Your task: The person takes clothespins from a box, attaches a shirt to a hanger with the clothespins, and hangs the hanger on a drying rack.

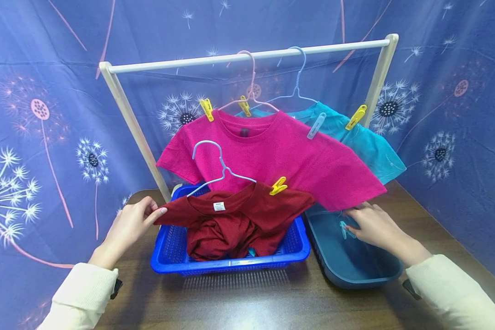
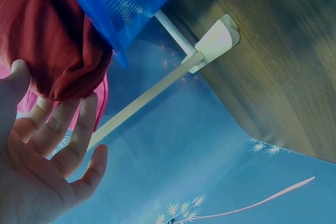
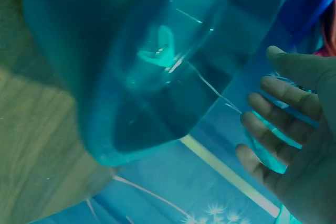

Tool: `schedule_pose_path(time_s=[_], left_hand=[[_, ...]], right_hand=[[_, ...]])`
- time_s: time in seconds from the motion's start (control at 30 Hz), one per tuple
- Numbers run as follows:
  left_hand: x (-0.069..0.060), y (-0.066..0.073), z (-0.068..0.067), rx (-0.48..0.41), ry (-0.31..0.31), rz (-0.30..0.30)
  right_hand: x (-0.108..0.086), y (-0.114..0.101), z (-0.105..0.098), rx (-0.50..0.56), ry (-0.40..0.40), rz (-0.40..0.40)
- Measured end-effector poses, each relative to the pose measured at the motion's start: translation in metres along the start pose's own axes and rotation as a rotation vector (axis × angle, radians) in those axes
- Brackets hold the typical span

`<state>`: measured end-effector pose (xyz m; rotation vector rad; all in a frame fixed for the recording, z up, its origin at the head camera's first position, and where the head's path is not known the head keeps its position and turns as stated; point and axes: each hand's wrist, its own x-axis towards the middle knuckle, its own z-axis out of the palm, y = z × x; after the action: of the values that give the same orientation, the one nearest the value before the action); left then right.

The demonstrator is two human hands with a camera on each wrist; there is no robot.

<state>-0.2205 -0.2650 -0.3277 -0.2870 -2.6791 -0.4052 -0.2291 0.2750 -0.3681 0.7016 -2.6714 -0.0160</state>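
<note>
My left hand (image 1: 133,223) pinches the left-side sleeve end of a dark red T-shirt (image 1: 227,229). In the left wrist view, the thumb and fingertips (image 2: 63,111) meet the bunched red cloth. A light blue hanger (image 1: 224,166) sits in the shirt's neck, and a yellow clothespin (image 1: 278,185) clips its right-side shoulder. Over a dark blue-grey bin (image 1: 338,270) reaches my right hand (image 1: 375,228). A teal clothespin (image 3: 160,51) lies in the bin, seen apart from this hand in the right wrist view, where the fingers look spread and hold nothing.
Beneath the red shirt stands a blue basket (image 1: 231,265). Behind it a rack (image 1: 148,67) carries a pink T-shirt (image 1: 268,146) and a turquoise T-shirt (image 1: 379,149) on hangers, with yellow and pale blue clothespins on them. A patterned blue curtain (image 1: 140,27) surrounds the wooden table (image 1: 214,307).
</note>
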Motion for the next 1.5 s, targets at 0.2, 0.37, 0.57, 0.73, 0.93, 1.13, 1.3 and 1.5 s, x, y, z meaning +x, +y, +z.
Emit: schedule_pose_path(time_s=[0.2,0.37,0.57,0.73,0.93,1.13,1.3,1.5], left_hand=[[-0.001,-0.001,0.000,0.003,-0.011,-0.010],[-0.001,-0.001,0.002,-0.005,-0.013,-0.003],[-0.002,-0.002,0.002,-0.008,-0.013,-0.006],[-0.001,-0.002,0.002,-0.008,-0.020,-0.009],[-0.002,-0.001,0.002,-0.006,-0.022,-0.017],[-0.002,-0.001,0.002,-0.003,-0.024,-0.018],[-0.002,-0.001,0.002,-0.004,-0.020,-0.011],[-0.002,-0.002,0.003,-0.002,-0.015,-0.008]], right_hand=[[-0.003,0.004,0.011,0.015,-0.081,0.034],[-0.005,0.007,0.018,0.011,-0.135,0.056],[-0.006,0.010,0.027,0.008,-0.180,0.077],[-0.006,0.013,0.036,-0.014,-0.200,0.077],[-0.006,0.014,0.043,-0.063,-0.157,0.033],[-0.007,0.014,0.050,-0.122,-0.120,-0.002],[-0.007,0.013,0.054,-0.171,-0.120,-0.003],[-0.009,0.011,0.059,-0.175,-0.146,0.028]])
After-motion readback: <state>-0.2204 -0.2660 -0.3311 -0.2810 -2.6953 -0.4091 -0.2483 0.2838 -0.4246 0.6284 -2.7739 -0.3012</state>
